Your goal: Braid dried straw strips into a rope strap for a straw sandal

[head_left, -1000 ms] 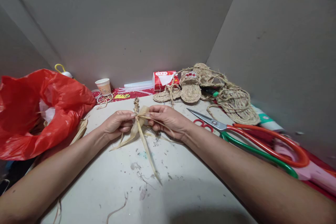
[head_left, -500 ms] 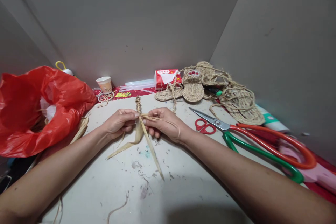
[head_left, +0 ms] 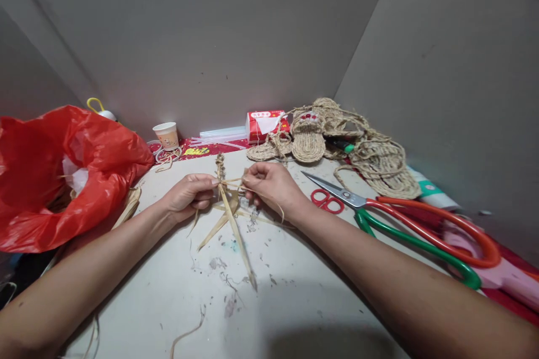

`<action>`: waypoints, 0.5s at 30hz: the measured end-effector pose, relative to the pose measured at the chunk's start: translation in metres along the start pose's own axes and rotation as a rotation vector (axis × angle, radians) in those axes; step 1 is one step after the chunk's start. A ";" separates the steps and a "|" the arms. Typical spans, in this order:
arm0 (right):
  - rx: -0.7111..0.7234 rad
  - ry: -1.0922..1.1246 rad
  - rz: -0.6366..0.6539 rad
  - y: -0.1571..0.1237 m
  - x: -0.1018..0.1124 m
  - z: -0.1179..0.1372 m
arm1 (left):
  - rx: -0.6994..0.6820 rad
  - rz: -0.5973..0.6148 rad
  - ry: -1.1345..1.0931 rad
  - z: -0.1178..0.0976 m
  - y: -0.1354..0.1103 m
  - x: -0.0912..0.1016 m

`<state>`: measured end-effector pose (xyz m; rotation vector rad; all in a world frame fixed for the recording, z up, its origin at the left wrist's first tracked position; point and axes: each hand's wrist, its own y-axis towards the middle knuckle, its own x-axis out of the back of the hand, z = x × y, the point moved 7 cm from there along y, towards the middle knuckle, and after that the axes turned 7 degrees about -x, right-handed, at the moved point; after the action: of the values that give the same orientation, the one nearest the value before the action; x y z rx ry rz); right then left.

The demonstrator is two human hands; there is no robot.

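My left hand (head_left: 188, 195) pinches a braided straw cord (head_left: 219, 165) where loose dry husk strips (head_left: 233, 223) fan out below it. My right hand (head_left: 269, 184) is closed on a thin strip of the same husk, drawn a little to the right of the braid. The strips hang down onto the white board (head_left: 236, 291) between my forearms. Both hands sit close together, fingertips a few centimetres apart.
A red plastic bag (head_left: 63, 168) with husk in it lies at the left. Big scissors with green and orange handles (head_left: 404, 224) and small red scissors (head_left: 323, 200) lie to the right. Woven straw sandals (head_left: 337, 140), a red tissue box (head_left: 263, 124) and a paper cup (head_left: 167, 135) stand at the back.
My right hand has moved slightly right and up, pulling a thin strip away from the braid. The hanging strips have shifted. The left hand stays put.
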<state>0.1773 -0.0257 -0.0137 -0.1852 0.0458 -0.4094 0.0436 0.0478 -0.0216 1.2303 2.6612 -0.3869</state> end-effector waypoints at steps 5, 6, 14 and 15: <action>-0.067 0.372 0.102 -0.001 0.000 0.006 | 0.035 0.002 -0.036 0.001 -0.001 0.001; -0.084 0.412 0.119 -0.002 -0.001 0.006 | 0.040 0.010 -0.045 0.001 -0.001 0.001; 0.056 0.684 -0.006 0.003 0.031 0.030 | 0.048 0.066 -0.086 0.003 -0.002 0.004; 0.083 0.680 -0.042 0.001 0.040 0.039 | 0.050 0.080 -0.080 0.004 -0.002 0.004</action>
<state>0.2173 -0.0336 0.0240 0.0417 0.6937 -0.5006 0.0395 0.0482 -0.0260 1.3027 2.5408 -0.4820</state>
